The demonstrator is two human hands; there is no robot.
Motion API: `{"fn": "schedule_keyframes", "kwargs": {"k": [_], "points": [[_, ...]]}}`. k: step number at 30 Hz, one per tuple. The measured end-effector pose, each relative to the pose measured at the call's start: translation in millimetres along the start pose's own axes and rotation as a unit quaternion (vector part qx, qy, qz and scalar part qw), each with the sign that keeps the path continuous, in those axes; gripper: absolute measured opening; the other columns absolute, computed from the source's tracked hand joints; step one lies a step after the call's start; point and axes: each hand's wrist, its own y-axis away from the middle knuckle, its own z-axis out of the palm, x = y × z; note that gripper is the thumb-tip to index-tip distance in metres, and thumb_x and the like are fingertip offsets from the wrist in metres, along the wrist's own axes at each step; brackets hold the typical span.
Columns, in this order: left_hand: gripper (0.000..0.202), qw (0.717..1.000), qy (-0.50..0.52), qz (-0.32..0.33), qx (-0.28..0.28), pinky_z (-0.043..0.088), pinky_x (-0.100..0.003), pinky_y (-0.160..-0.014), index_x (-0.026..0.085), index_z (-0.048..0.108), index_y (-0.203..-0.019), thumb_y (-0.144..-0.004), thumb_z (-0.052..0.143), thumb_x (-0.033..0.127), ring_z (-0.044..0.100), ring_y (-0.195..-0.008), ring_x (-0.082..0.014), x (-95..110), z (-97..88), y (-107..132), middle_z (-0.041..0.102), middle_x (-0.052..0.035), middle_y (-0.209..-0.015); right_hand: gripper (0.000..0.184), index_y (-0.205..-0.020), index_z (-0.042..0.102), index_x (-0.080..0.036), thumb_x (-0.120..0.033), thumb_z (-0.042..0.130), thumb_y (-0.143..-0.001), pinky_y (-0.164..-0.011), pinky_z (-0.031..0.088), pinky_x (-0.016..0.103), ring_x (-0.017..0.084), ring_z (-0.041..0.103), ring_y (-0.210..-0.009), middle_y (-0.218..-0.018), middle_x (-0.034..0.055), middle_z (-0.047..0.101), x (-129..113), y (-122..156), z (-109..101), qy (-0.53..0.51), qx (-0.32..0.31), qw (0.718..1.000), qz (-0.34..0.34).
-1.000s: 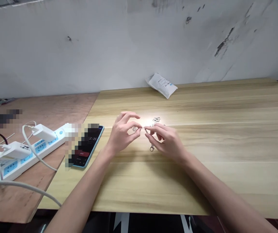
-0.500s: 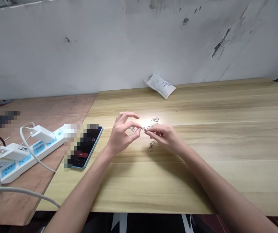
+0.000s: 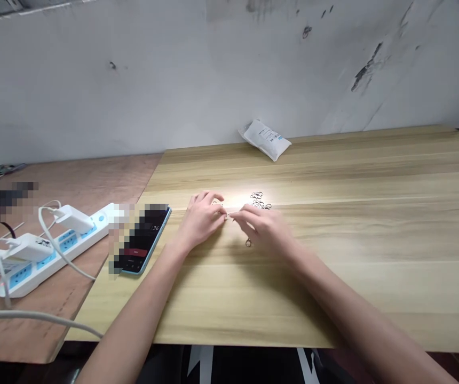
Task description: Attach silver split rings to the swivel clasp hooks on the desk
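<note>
The person's left hand [image 3: 200,220] rests low over the light wooden counter [image 3: 333,298], its fingers curled inward. The right hand [image 3: 263,226] reaches across, with thumb and forefinger stretched toward the left fingertips. A tiny metal piece [image 3: 227,216] glints where the fingertips of both hands meet, though it is too small to tell which hand has hold of it. Just beyond the right hand lies a loose pile of small metal rings [image 3: 258,200], and a small lobster clasp [image 3: 248,243] sits just below its fingers. To the left lie a smartphone [image 3: 145,245] and, on the adjoining plywood bench [image 3: 73,181], a white power strip [image 3: 49,261] with two plugged-in chargers [image 3: 73,218]. A white packet [image 3: 264,140] leans against the wall [image 3: 229,69].
</note>
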Motion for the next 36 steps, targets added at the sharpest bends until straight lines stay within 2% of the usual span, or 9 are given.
{"fn": "schedule_keyframes", "kwargs": {"k": [3,6,10,14,21,25,30,33,36], "points": [[0.014,1.000,-0.021,0.004,-0.009,0.038,-0.042,-0.092,0.022,0.071,-0.080,-0.088,0.059,0.021,0.054,-0.103,-0.0233,-6,0.2,0,0.067,-0.0043,-0.107,0.022,-0.097,0.072,-0.022,-0.019,0.050,-0.094,-0.053,0.031,0.023,0.011,0.057,-0.065,-0.086,0.0024,0.069,22,3,-1,0.007,-0.039,0.996,0.080],[0.016,0.999,-0.038,0.008,-0.005,0.037,-0.043,-0.092,0.021,0.071,-0.080,-0.089,0.058,0.022,0.055,-0.100,-0.0231,-4,1.1,0,0.067,-0.0050,-0.104,0.021,-0.097,0.072,-0.023,-0.019,0.052,-0.092,-0.053,0.029,0.024,0.012,0.057,-0.068,-0.098,0.0047,0.067,36,5,-5,0.038,-0.090,0.988,0.122],[0.018,1.000,-0.009,0.017,0.022,0.037,-0.042,-0.092,0.020,0.072,-0.088,-0.091,0.055,0.027,0.057,-0.099,-0.0224,14,4.6,-1,0.066,-0.0065,-0.105,0.027,-0.101,0.070,-0.023,-0.016,0.047,-0.091,-0.053,0.028,0.024,0.013,0.054,-0.069,-0.109,0.0068,0.062,35,5,-7,0.055,-0.093,0.984,0.142],[0.022,0.994,0.064,0.083,-0.017,0.036,-0.040,-0.095,0.023,0.071,-0.100,-0.088,0.062,0.038,0.057,-0.096,-0.0205,34,15.1,0,0.063,-0.0053,-0.100,0.027,-0.101,0.069,-0.022,-0.019,0.044,-0.092,-0.051,0.028,0.025,0.011,0.050,-0.062,-0.108,0.0053,0.061,30,3,-6,0.048,-0.081,0.981,0.167],[0.014,0.990,0.092,0.089,-0.056,0.037,-0.037,-0.092,0.022,0.071,-0.092,-0.091,0.057,0.024,0.058,-0.091,-0.0177,41,28.3,1,0.064,-0.0017,-0.089,0.026,-0.102,0.069,-0.022,-0.022,0.044,-0.094,-0.053,0.031,0.025,0.012,0.052,-0.062,-0.108,0.0062,0.061,28,4,-4,0.019,-0.074,0.983,0.170],[0.011,0.991,0.098,0.066,-0.060,0.038,-0.037,-0.091,0.022,0.070,-0.089,-0.089,0.059,0.021,0.059,-0.089,-0.0180,37,25.0,0,0.066,-0.0012,-0.088,0.025,-0.101,0.069,-0.022,-0.024,0.044,-0.094,-0.054,0.031,0.025,0.012,0.053,-0.062,-0.108,0.0062,0.061,29,5,-3,0.011,-0.081,0.982,0.168],[0.012,0.990,0.102,0.037,-0.095,0.044,-0.034,-0.077,0.021,0.071,-0.087,-0.089,0.059,0.022,0.058,-0.083,-0.0183,31,14.9,-1,0.065,-0.0027,-0.083,0.023,-0.101,0.068,-0.023,-0.024,0.046,-0.094,-0.054,0.032,0.025,0.011,0.053,-0.062,-0.108,0.0056,0.060,29,6,-2,0.001,-0.078,0.984,0.161],[0.015,0.991,0.076,0.043,-0.104,0.045,-0.032,-0.073,0.020,0.071,-0.088,-0.091,0.056,0.021,0.058,-0.083,-0.0188,27,11.6,-1,0.065,-0.0039,-0.085,0.022,-0.100,0.067,-0.023,-0.023,0.046,-0.094,-0.055,0.033,0.025,0.011,0.053,-0.061,-0.107,0.0052,0.060,28,7,-1,-0.005,-0.081,0.984,0.160],[0.020,0.994,0.039,0.060,-0.086,0.044,-0.032,-0.072,0.019,0.070,-0.082,-0.093,0.053,0.022,0.056,-0.079,-0.0184,24,12.4,0,0.065,-0.0043,-0.084,0.022,-0.099,0.067,-0.023,-0.023,0.046,-0.093,-0.055,0.033,0.025,0.011,0.052,-0.060,-0.106,0.0049,0.060,26,6,-2,-0.013,-0.086,0.982,0.166]]}}
